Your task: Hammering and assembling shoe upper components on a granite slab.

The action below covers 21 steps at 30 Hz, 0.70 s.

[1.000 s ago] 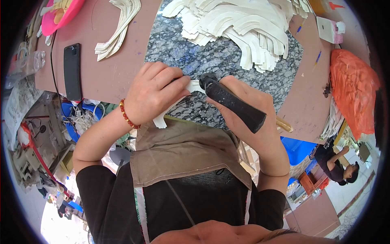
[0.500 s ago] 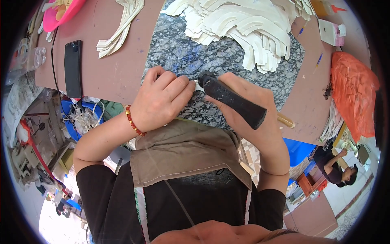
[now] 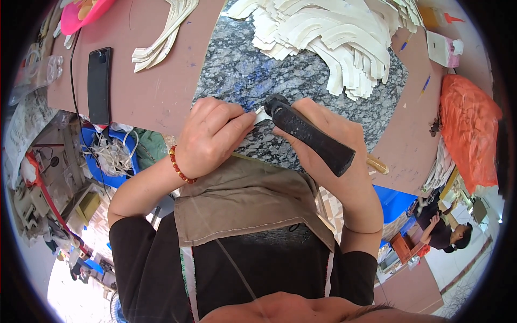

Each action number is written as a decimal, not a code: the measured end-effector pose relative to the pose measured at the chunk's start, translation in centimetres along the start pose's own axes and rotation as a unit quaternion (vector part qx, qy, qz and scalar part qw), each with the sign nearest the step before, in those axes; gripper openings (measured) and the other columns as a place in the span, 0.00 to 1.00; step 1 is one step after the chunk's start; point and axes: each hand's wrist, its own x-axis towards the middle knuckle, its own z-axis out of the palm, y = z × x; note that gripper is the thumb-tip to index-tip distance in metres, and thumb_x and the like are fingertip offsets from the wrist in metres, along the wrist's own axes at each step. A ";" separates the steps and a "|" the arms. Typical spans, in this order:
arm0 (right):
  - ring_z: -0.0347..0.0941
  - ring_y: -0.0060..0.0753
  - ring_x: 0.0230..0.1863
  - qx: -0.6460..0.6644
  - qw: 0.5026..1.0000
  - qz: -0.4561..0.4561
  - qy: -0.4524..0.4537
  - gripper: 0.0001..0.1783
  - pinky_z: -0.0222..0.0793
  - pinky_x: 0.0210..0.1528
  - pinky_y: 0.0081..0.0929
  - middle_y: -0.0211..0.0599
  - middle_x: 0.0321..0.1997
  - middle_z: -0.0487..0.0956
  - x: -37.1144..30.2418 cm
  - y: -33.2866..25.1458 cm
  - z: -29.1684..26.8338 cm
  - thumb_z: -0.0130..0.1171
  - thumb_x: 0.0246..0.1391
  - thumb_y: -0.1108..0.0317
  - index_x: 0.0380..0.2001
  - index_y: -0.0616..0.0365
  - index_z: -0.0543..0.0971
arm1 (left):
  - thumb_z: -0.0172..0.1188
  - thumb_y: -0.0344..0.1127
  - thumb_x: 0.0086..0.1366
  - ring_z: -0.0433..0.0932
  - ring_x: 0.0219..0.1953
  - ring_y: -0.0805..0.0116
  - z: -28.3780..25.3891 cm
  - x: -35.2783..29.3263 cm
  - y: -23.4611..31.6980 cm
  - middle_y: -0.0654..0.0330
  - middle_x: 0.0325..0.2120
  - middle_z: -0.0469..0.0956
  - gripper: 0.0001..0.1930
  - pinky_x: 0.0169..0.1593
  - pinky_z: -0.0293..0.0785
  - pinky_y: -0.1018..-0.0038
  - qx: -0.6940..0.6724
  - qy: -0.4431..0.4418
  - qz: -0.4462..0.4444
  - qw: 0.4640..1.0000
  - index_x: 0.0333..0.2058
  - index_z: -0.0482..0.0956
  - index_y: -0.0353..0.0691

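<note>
Both hands raised together – left hand [image 3: 211, 139] fingers pinched, right hand [image 3: 323, 142] fisted, wrists bent.

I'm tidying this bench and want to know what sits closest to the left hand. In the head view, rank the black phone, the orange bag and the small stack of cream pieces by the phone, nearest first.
From the left hand:
1. Small stack of cream pieces, above it, slightly left.
2. Black phone, to its left; too close to the stack to call firmly.
3. Orange bag, far right, past the right hand.

Brown worktable [image 3: 145, 91], inset speckled granite slab [image 3: 242, 70], cream cut pieces [image 3: 334, 37], black phone [image 3: 99, 83], pink box [image 3: 441, 48]
</note>
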 end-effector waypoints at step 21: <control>0.78 0.53 0.29 0.002 0.998 -0.062 0.015 0.13 0.74 0.31 0.35 0.43 0.30 0.80 0.5 0.3 0.5 0.74 0.57 0.67 0.39 0.58 0.80 | 0.64 0.27 0.56 0.78 0.42 0.60 0.2 -0.4 1.8 0.56 0.41 0.78 0.19 0.46 0.76 0.65 0.090 -0.053 -0.013 0.994 0.48 0.82 0.30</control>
